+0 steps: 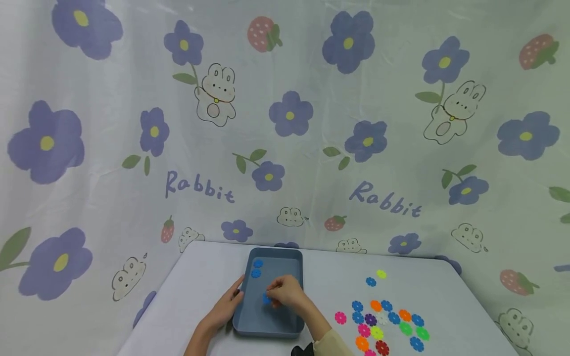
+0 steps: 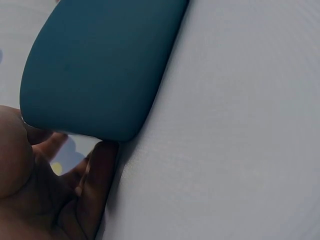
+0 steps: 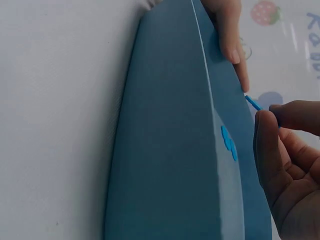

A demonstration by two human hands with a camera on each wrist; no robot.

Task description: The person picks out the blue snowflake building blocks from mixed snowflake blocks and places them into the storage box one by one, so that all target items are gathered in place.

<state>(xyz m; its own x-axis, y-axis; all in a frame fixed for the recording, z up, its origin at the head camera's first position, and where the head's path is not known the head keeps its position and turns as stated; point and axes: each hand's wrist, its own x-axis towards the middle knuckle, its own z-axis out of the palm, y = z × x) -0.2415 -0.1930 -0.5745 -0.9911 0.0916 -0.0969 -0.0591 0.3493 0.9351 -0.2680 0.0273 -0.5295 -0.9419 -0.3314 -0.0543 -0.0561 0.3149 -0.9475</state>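
A grey-blue tray (image 1: 285, 327) lies lengthwise on the table. My left hand (image 1: 225, 305) rests along its left side, fairly straight fingers touching the wall and rim; in the left wrist view, one finger (image 2: 102, 167) lies low against the tray's edge. Over the tray's middle, my right hand (image 1: 287, 292) pinches a blue notched disc (image 3: 253, 103) between thumb and fingertips, held edge-on in the right wrist view. Two more blue discs (image 1: 257, 268) sit inside the tray, one in front of the other, near its far left corner.
Several notched discs in blue, orange, pink, green, yellow and other colours lie loosely right of the tray, among them a purple disc (image 1: 370, 320) and a dark red disc (image 1: 382, 347). A patterned curtain (image 1: 311, 163) hangs behind the white table (image 1: 320, 269).
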